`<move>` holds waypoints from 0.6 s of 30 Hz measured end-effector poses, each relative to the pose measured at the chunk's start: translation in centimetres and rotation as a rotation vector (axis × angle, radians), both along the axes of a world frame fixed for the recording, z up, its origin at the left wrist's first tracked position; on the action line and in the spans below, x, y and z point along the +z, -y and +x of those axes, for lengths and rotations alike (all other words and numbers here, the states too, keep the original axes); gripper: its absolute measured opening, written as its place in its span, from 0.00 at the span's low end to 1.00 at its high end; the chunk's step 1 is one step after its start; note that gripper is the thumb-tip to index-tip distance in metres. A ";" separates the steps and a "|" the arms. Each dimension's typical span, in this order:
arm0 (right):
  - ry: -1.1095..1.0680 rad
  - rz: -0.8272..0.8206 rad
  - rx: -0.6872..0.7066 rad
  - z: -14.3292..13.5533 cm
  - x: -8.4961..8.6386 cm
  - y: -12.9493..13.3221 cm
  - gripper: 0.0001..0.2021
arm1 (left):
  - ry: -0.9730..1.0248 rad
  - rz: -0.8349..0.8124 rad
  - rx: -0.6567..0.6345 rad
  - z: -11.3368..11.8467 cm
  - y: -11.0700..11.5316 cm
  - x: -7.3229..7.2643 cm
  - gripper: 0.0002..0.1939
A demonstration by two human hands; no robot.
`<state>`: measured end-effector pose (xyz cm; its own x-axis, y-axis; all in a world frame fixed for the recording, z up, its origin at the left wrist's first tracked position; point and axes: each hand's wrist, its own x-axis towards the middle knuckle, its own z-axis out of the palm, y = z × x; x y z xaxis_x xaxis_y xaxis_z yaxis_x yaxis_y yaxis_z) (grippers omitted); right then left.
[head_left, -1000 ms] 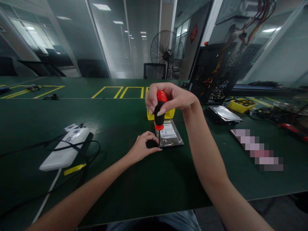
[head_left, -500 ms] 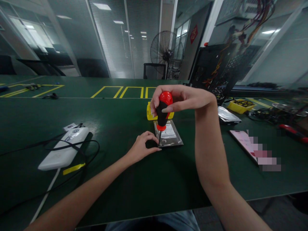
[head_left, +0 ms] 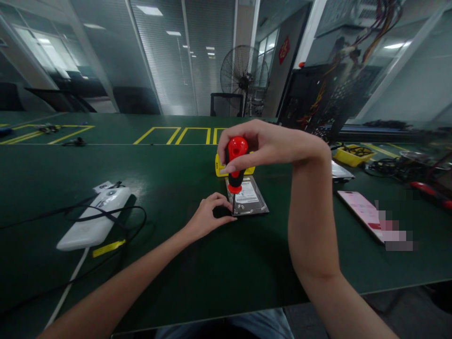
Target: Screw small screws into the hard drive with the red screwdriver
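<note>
My right hand [head_left: 261, 143] grips the red and black handle of a screwdriver [head_left: 237, 162] from above, thumb on the near side. The screwdriver is nearly upright, and its shaft reaches down to the near-left corner of a silver hard drive [head_left: 252, 202] lying label up on the green table. At that corner my left hand [head_left: 208, 214] holds the drive, fingers on its left edge and thumb along the near edge. The screw under the tip is too small to make out. Behind the drive stands a yellow container [head_left: 221, 169], partly hidden by my right hand.
Left on the table [head_left: 176, 287] lies a white power strip [head_left: 95, 221] wound with black cable. To the right are a phone [head_left: 362, 212], another silver drive [head_left: 341, 172], a yellow tray [head_left: 353, 155] and a red-handled tool [head_left: 431, 193]. An open computer case [head_left: 303, 99] stands behind them.
My right hand has turned around the screwdriver handle, with the wrist shifting right. The handle has rotated and moved slightly left. My left hand and the drive stay put.
</note>
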<state>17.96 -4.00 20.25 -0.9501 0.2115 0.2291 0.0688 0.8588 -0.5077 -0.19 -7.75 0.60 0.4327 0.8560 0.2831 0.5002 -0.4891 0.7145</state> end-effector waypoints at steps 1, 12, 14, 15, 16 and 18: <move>0.015 0.025 -0.043 -0.1 0.1 0.3 0.14 | -0.005 0.002 -0.002 0.0 0.0 0.0 0.09; -0.001 0.206 -0.378 -1.3 -0.4 0.5 0.19 | -0.018 -0.041 0.008 -0.1 0.0 0.1 0.10; 0.005 0.174 -0.393 -1.5 -0.5 0.6 0.22 | -0.019 -0.042 0.021 -0.1 0.0 0.0 0.10; 0.006 0.144 -0.392 -1.5 -0.4 0.7 0.23 | -0.020 -0.039 0.026 -0.1 0.0 0.0 0.10; 0.004 0.110 -0.389 -1.5 -0.4 0.8 0.24 | -0.022 -0.035 0.028 -0.1 0.0 -0.1 0.10; -0.011 0.045 -0.380 -1.4 -0.3 1.2 0.25 | -0.023 -0.022 0.028 0.0 -0.1 -0.1 0.09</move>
